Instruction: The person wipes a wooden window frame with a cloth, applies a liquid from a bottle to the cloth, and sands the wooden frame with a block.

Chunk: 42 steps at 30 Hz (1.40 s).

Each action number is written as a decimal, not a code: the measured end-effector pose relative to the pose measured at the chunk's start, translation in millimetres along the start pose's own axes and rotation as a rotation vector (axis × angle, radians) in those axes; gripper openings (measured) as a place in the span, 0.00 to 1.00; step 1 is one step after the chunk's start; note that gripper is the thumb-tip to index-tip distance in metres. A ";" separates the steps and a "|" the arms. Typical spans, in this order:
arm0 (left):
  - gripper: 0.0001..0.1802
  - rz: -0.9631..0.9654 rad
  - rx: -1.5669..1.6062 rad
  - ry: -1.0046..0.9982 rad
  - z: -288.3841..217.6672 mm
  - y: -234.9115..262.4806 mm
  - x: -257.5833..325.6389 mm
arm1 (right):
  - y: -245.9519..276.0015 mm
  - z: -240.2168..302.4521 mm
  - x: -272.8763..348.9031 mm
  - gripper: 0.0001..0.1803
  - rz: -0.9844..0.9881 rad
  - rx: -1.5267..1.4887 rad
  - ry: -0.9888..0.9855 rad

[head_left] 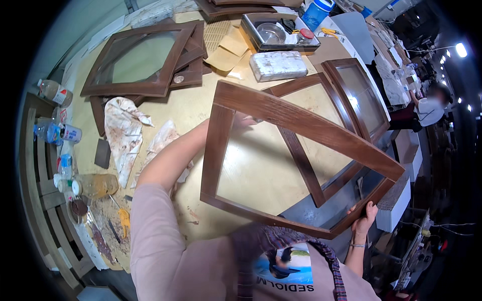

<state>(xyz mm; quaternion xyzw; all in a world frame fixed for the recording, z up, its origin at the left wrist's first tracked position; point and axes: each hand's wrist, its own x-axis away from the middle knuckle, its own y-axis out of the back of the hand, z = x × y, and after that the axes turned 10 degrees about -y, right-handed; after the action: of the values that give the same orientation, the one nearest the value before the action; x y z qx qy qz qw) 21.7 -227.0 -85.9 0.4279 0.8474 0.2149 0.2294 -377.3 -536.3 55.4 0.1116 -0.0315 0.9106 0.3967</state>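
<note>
I hold a dark brown wooden frame [306, 123] with a glass pane up in front of me, tilted over the workbench. My left hand [244, 120] reaches behind its upper left corner, seen partly through the glass, and grips the frame there. My right hand [365, 218] clasps the frame's lower right corner from below. Under the held frame lie two more brown glazed frames [357, 95] on the bench.
A stack of brown frames [145, 60] lies at the far left of the wooden bench [191, 108]. Stained rags [123, 133], bottles [65, 133], a metal tray [278, 32], a white wrapped block [278, 65] and sandpaper sheets [226, 52] surround them. Another person [427, 108] is at the right.
</note>
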 end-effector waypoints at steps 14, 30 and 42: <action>0.12 -0.881 0.913 0.297 -35.3 65.7 65.4 | -10.2 6.8 -2.6 0.19 -0.037 -0.023 -0.034; 0.20 -1.035 0.034 -0.091 -168.7 55.6 111.6 | -19.6 32.1 25.5 0.18 -0.013 0.013 0.081; 0.16 -1.136 -0.522 -0.179 -191.4 42.6 94.1 | -17.3 35.9 42.2 0.20 0.004 0.042 0.188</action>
<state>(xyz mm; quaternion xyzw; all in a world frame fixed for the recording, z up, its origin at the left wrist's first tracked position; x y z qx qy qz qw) -110.9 -158.5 72.3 -0.1426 0.8395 0.2228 0.4746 -386.2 -499.5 99.4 0.0341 0.0248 0.9183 0.3937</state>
